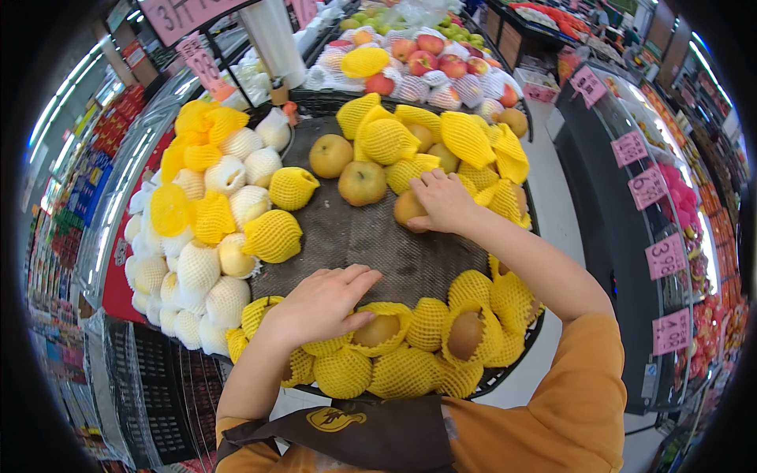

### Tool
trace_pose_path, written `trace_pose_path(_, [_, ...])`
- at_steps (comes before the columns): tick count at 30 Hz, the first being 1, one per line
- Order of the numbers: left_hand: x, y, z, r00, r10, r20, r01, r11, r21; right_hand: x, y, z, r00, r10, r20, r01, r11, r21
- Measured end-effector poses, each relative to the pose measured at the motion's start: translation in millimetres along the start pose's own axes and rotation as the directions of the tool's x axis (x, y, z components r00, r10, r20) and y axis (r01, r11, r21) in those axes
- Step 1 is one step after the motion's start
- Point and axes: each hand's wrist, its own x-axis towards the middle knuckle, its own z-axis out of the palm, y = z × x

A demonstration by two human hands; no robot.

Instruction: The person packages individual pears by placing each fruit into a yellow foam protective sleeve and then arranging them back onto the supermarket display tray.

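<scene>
My right hand (pixel 445 201) has its fingers and thumb around a bare brown pear (pixel 407 208) on the dark mesh mat (pixel 378 254). My left hand (pixel 325 304) is held over the near edge of the mat, fingers extended and thumb apart, with nothing in it. Just beneath its thumb, a brown pear (pixel 378 331) shows through an opening in its yellow foam net. Two more bare pears, one greenish brown (pixel 362 183) and one brown (pixel 330 156), rest at the far side of the mat. Yellow foam nets (pixel 387 141) lie heaped among pears there.
White-netted pale fruit (pixel 198 266) is piled on the left, with yellow-netted pears (pixel 273 236) beside it. Red apples (pixel 423 62) stand beyond the black rim. More yellow-netted pears (pixel 402 372) line the near edge. A plastic bag roll (pixel 273 41) and price signs surround the display; a chiller (pixel 639 248) stands right.
</scene>
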Motion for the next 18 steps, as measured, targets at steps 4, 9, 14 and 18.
trace_pose_path(4, [-13.9,-17.8,-12.1,0.996,-0.087,-0.031,0.088,0.995,0.039,15.1,-17.7,17.0,0.988,0.052,0.142,-0.022,0.979,-0.204])
trace_pose_path(9, [-12.2,-28.4,-17.9,0.987,-0.159,-0.004,0.159,0.984,0.081,5.5,-16.5,26.6,0.996,-0.083,0.045,0.089,0.985,-0.149])
trace_pose_path(14, [32.5,-42.9,-19.5,0.980,-0.195,0.040,0.193,0.980,0.051,2.0,-5.0,16.8,0.987,-0.091,0.133,0.098,0.994,-0.052])
trace_pose_path(18, [94.0,-68.7,-23.9,0.962,-0.081,-0.261,0.092,0.995,0.033,-20.5,13.2,-43.9,0.999,0.039,0.005,-0.038,0.955,0.294])
